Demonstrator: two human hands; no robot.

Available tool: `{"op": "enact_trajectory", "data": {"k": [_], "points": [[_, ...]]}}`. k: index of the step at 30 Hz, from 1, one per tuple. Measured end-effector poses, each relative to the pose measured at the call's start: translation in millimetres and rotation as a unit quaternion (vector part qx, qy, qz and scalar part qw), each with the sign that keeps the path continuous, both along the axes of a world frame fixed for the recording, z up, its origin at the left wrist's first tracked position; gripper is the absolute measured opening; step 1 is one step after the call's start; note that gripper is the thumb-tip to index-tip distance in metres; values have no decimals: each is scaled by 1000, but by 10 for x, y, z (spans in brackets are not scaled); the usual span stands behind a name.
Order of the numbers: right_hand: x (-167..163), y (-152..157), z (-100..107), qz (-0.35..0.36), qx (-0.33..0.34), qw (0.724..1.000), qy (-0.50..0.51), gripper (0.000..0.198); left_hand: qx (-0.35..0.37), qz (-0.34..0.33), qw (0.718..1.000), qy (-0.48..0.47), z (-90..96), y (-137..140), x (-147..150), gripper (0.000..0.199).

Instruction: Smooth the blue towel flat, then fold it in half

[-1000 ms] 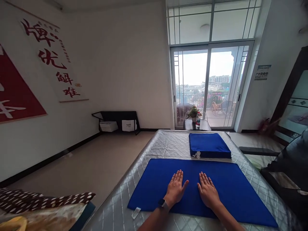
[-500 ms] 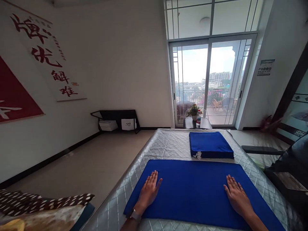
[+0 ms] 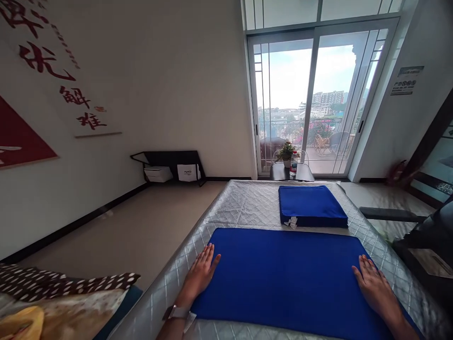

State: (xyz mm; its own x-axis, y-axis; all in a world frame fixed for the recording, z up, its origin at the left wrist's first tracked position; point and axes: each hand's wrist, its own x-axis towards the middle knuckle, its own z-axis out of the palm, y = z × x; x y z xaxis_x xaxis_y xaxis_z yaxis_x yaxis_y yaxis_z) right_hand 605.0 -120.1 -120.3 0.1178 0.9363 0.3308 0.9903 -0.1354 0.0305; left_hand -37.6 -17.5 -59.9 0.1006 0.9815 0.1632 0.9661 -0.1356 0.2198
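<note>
A flat blue cloth [image 3: 283,278] lies spread across the near part of a silver quilted surface [image 3: 240,203]. On its left edge rests my left hand [image 3: 201,274], palm down with the fingers stretched out; a watch sits on that wrist. My right hand [image 3: 375,285] lies flat near the cloth's right edge, fingers extended and holding nothing. Just beyond the spread cloth is a stack of folded blue cloths [image 3: 311,205], with white tags showing at its front left corner. A white tag also pokes out beside my left wrist.
A small table [image 3: 300,174] with a potted plant [image 3: 286,152] and a bottle [image 3: 293,164] stands past the far edge. Patterned fabric [image 3: 71,288] lies at lower left. A black rack [image 3: 170,165] is by the wall, and a dark chair [image 3: 421,231] is at right.
My hands have slid apart over the cloth, the left one outward to its left edge and the right one toward its right edge. The view has tilted slightly down.
</note>
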Motion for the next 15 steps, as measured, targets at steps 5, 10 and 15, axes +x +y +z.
{"op": "enact_trajectory", "data": {"k": [5,10,15], "points": [[114,19,-46,-13,-3,1000,9,64,-4,4,1000,-30,-82,75,-135,71],[86,54,-4,-56,-2,998,40,71,5,29,999,-44,-189,138,-193,73],[126,48,-1,-78,26,993,79,70,12,69,997,-30,-153,125,-257,75]]}}
